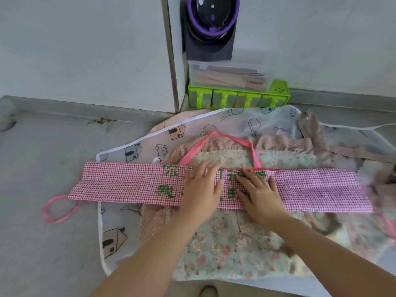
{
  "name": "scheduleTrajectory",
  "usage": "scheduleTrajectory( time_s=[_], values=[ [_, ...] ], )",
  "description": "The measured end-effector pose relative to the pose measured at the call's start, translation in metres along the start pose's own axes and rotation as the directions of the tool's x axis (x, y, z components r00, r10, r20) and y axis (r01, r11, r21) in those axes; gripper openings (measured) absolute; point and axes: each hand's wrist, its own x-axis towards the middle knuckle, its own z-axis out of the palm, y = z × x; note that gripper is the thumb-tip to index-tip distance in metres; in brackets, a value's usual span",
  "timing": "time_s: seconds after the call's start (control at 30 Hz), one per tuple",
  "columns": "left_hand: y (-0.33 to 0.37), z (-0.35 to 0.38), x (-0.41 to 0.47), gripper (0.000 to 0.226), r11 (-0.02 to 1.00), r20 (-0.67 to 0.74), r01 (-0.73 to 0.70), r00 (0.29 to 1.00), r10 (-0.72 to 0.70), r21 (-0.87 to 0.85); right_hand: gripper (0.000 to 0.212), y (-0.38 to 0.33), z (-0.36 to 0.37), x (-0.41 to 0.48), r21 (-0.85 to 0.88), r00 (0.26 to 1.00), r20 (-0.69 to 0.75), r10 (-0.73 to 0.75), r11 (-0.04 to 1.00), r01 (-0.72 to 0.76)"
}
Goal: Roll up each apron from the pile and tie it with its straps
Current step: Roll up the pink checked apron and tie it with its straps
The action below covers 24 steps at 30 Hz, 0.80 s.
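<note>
Flattening pink checked apron (pixel 120 181), folded into a long band across the pile (pixel 225 249) at centre, under left hand (pixel 199 189) and right hand (pixel 259 195), fingers (pixel 250 181) straight, gripping nothing; next, probably rolling from 3 o'clock toward strap loop (pixel 57 209) at 9 o'clock.

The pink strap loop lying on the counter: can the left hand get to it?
Probably yes. The pink strap loop lies in the open on the grey counter, with nothing on or over it. The left hand presses flat on the pink checked apron and holds nothing.
</note>
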Motion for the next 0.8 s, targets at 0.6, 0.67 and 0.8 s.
scheduleTrajectory(
  time_s=[0.6, 0.67, 0.8],
  values=[
    [-0.011, 0.043, -0.003, 0.100, 0.916, 0.263, -0.071, 0.964, -0.039, 0.396, 0.053, 0.128, -0.011, 0.005, 0.078, 0.953, -0.118, 0.279, 0.959, -0.272],
    [-0.009, 0.040, -0.001, 0.097, 0.928, 0.301, -0.070, 0.952, -0.047, 0.366, 0.048, 0.117, -0.019, 0.005, 0.122, 0.949, -0.175, 0.262, 0.962, -0.243],
    [-0.012, 0.020, -0.003, 0.072, 0.968, 0.332, -0.118, 0.943, 0.039, 0.220, 0.046, 0.051, -0.039, -0.007, 0.085, 0.917, -0.347, -0.198, 0.967, 0.242]
  ],
)
